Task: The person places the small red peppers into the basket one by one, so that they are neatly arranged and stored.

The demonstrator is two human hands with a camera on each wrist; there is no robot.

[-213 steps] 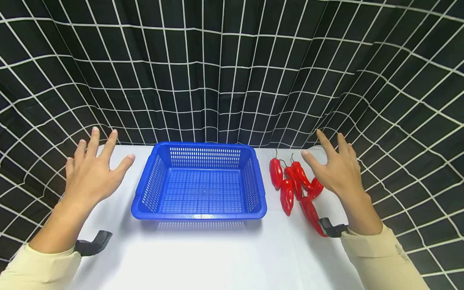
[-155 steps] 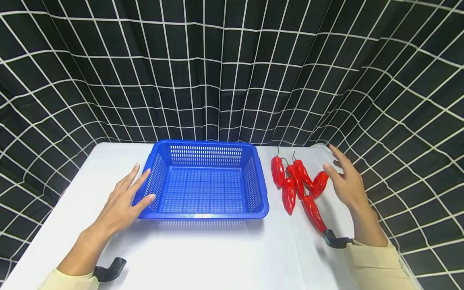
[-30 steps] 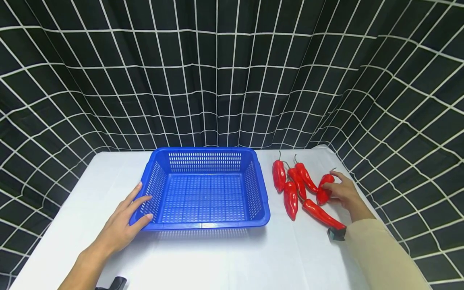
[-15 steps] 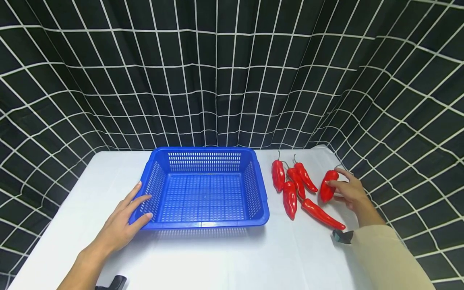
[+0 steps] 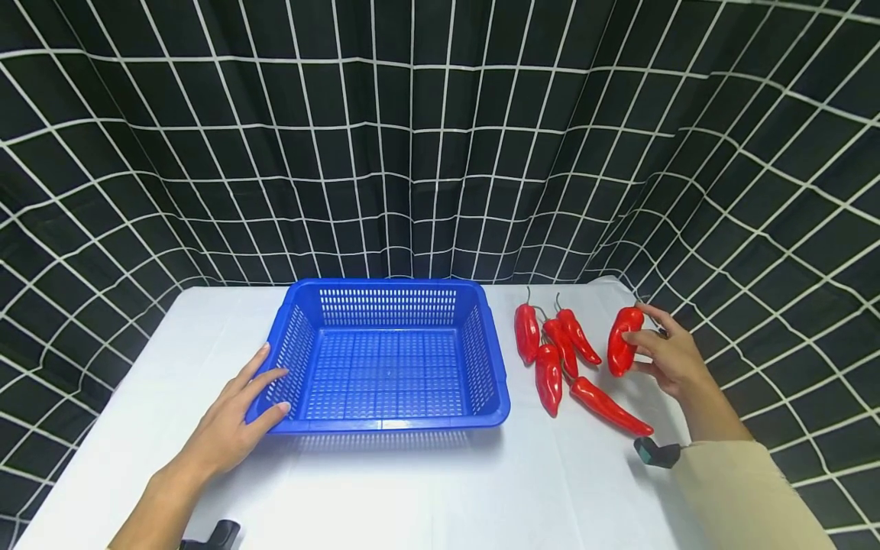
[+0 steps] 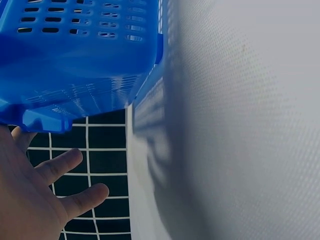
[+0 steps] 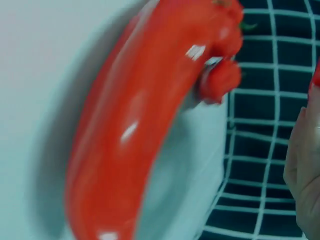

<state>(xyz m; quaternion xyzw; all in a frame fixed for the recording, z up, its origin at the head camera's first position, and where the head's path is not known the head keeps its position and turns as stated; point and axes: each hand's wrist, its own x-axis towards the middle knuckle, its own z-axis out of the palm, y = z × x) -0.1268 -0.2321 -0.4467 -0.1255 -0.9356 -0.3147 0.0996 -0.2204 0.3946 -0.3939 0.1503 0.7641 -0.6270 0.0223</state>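
Observation:
My right hand (image 5: pixel 661 353) pinches a short red pepper (image 5: pixel 622 340) and holds it just above the white table, right of the pepper pile. Several more red peppers (image 5: pixel 550 347) lie on the table beside the basket; a long one (image 5: pixel 608 406) lies nearest me and fills the right wrist view (image 7: pixel 145 130). My left hand (image 5: pixel 237 416) lies flat with straight fingers against the front left corner of the empty blue basket (image 5: pixel 388 416). The left wrist view shows that basket corner (image 6: pixel 75 65) and my fingers (image 6: pixel 60 165) from below.
The white table (image 5: pixel 385 489) ends at a black curtain with a white grid (image 5: pixel 412 153) on the back and both sides. Black wrist mounts (image 5: pixel 656 452) show by my cream sleeves.
My right hand took hold of the short pepper in the pile and lifted it up and to the right. My left hand stayed at the basket corner.

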